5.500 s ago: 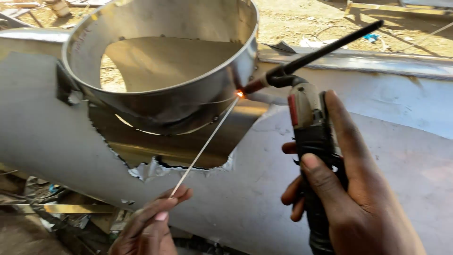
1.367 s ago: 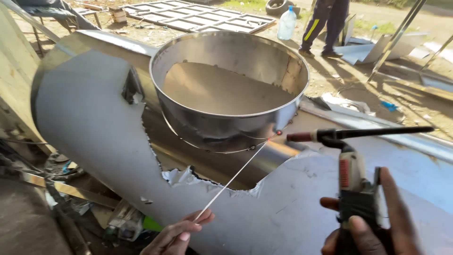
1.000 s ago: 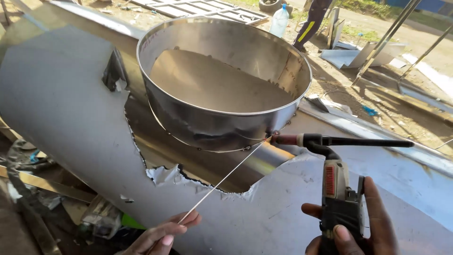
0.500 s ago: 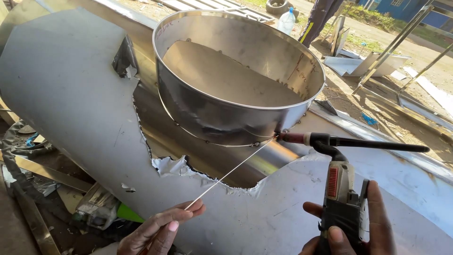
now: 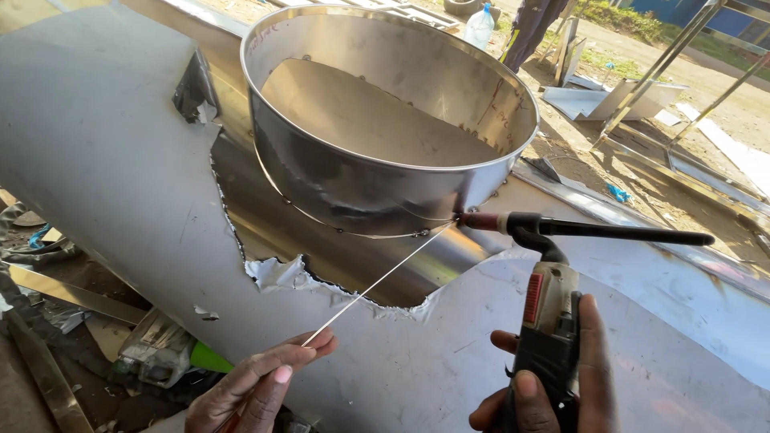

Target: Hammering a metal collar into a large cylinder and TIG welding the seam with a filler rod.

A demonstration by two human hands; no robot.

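Observation:
My right hand [image 5: 553, 389] grips the handle of a welding torch [image 5: 549, 301], whose copper-coloured nozzle tip touches the lower rim of a shiny steel ring [image 5: 353, 184]. My left hand [image 5: 257, 385] pinches a thin filler rod [image 5: 377, 281] that runs up and to the right to the same spot at the ring's seam. The ring sits in a ragged cut-out of a large steel cylinder [image 5: 104, 176] partly covered in white film. No arc glow shows.
Scrap metal strips and a green-tipped object [image 5: 172, 353] lie on the ground at lower left. At the back stand a plastic bottle [image 5: 480, 24], another person's legs [image 5: 533, 28], metal sheets [image 5: 609, 96] and steel tubes [image 5: 658, 68].
The view has shifted around the ring. The torch tip and rod have moved in from a short way off and now meet at the ring's lower seam; the earlier spark is gone.

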